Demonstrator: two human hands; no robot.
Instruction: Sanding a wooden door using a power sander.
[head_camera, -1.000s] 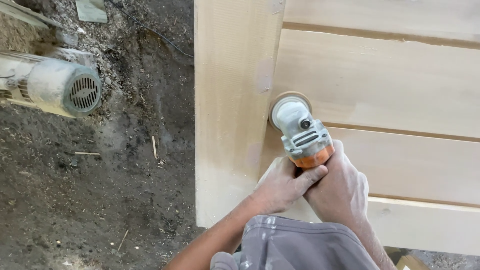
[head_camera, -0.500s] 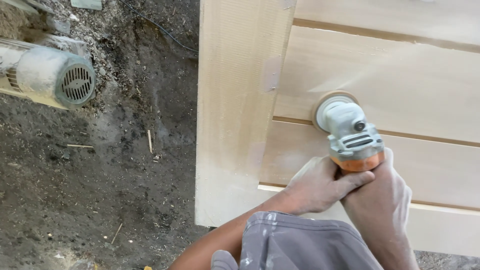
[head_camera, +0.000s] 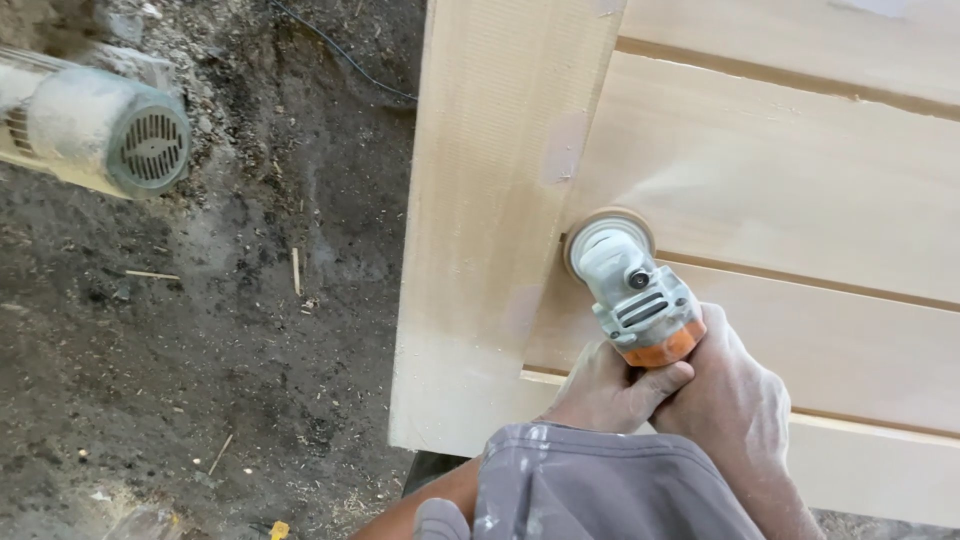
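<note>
Dirt-floored woodworking yard: sawdust (head_camera: 200, 330), planks (head_camera: 780, 170)

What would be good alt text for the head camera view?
Two dusty hands, left and right, grip an angle grinder, its sanding disc pressed on a pale wooden door panel. A dust-coated motor lies on the dirt ground to the left.

Soft, even daylight makes the pale wooden panelled door (head_camera: 760, 180) bright, the dark dirt ground (head_camera: 200, 330) dimmer, everything sharp with no strong shadows or glare.
</note>
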